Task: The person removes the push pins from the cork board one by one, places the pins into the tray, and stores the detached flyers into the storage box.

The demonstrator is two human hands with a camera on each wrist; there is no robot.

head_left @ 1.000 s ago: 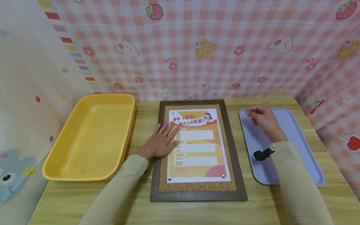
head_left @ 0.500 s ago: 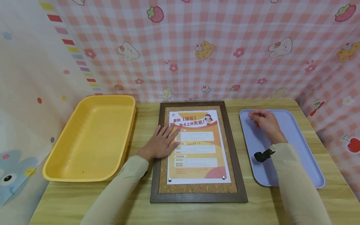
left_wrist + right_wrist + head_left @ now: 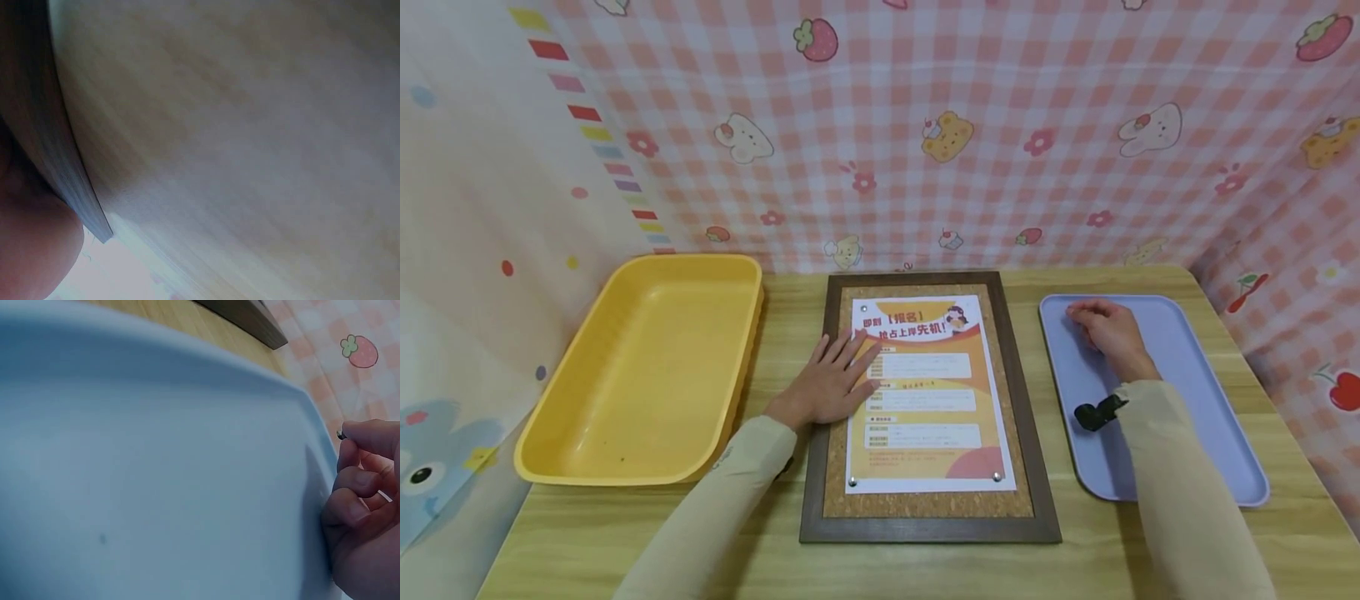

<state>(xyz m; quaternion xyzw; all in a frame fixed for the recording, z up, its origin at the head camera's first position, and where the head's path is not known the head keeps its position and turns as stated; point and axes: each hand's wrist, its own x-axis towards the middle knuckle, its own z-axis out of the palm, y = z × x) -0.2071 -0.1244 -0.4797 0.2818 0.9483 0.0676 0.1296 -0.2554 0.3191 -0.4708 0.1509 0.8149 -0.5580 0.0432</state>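
My left hand [image 3: 826, 390] lies flat with fingers spread on the left side of a poster [image 3: 925, 417] and the framed cork board [image 3: 932, 504] under it. Silver pushpins sit in the poster's top-left corner, bottom-left corner and bottom-right corner [image 3: 997, 477]. Over the far part of a lavender tray [image 3: 1217, 417], thumb and forefinger of my right hand [image 3: 1112, 333] pinch a tiny shiny pushpin [image 3: 340, 434], mostly covered by the fingertips. The other fingers curl in toward the palm. In the left wrist view only the frame's edge [image 3: 56, 150] and part of the hand show.
A deep yellow basin [image 3: 647, 367] stands on the wooden table [image 3: 760, 533] to the left of the board. Behind the table hangs a pink checked cloth [image 3: 880, 150], with more cloth on both sides.
My right hand has shifted slightly right and toward me over the tray, fingers still pinched. The left hand stays on the board.
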